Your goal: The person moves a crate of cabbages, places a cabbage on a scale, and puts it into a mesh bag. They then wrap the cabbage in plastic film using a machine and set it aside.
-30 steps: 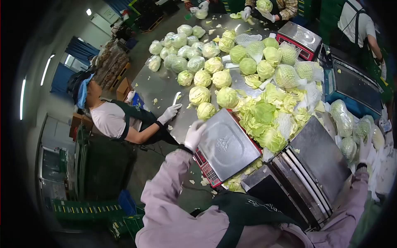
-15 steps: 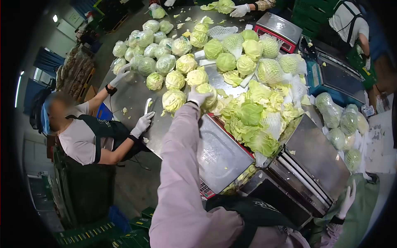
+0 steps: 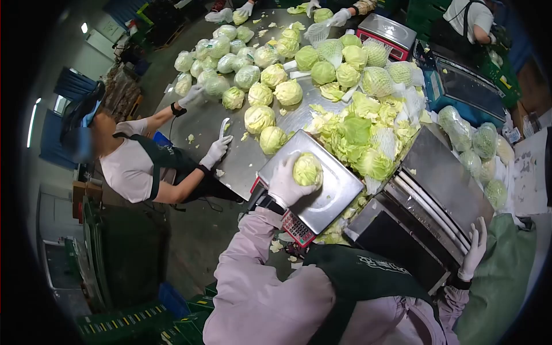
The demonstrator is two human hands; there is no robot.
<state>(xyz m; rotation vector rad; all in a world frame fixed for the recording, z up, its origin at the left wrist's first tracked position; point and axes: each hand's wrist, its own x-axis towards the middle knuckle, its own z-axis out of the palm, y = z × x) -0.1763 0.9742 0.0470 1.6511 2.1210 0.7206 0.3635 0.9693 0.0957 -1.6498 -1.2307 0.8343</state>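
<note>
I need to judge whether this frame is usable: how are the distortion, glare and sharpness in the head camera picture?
Head view: strong fisheye bend with dark vignetted corners; soft glare on the steel table and scale; the left hand on the cabbage is fairly sharp, while the right hand at the edge is stretched.

A gloved left hand (image 3: 286, 183) presses a cabbage (image 3: 307, 170) onto the scale (image 3: 333, 195) beside a cabbage-strewn steel desk (image 3: 241, 158); the right hand (image 3: 475, 250) rests open.

scale pan (image 3: 333, 190): brushed metal | table (image 3: 201, 123): metal, dull | gloves: probably rubber
</note>
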